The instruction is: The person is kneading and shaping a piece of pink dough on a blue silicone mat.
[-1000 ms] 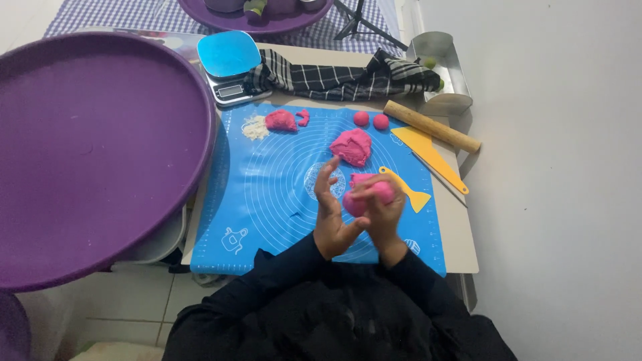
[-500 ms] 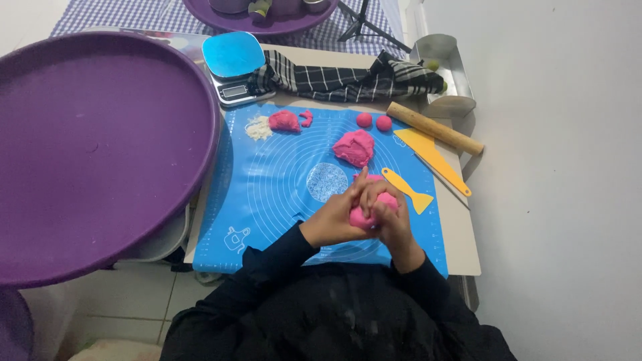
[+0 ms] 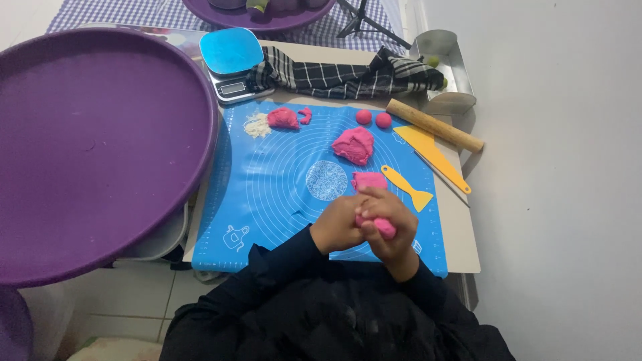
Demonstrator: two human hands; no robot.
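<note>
My left hand [image 3: 338, 224] and my right hand [image 3: 388, 217] are pressed together over the near edge of a blue baking mat [image 3: 281, 180], closed around a piece of pink dough [image 3: 382, 228]. A flat pink dough piece [image 3: 369, 180] lies just beyond my fingers. Farther out on the mat sit a larger pink dough lump [image 3: 354, 144], two small pink balls [image 3: 373, 119] and another pink lump [image 3: 283, 118] beside white shreds [image 3: 255, 125]. A small yellow scraper [image 3: 408, 188] lies to the right of my hands.
A big purple round tray [image 3: 93, 140] fills the left. At the back stand a kitchen scale with a blue top [image 3: 231, 63] and a checked cloth [image 3: 341, 77]. A wooden rolling pin [image 3: 435, 125], a yellow spatula [image 3: 433, 155] and a metal scoop [image 3: 443, 70] lie at the right.
My left hand was open and lifted off the dough; both hands have since closed together around the pink piece and drawn nearer to my body.
</note>
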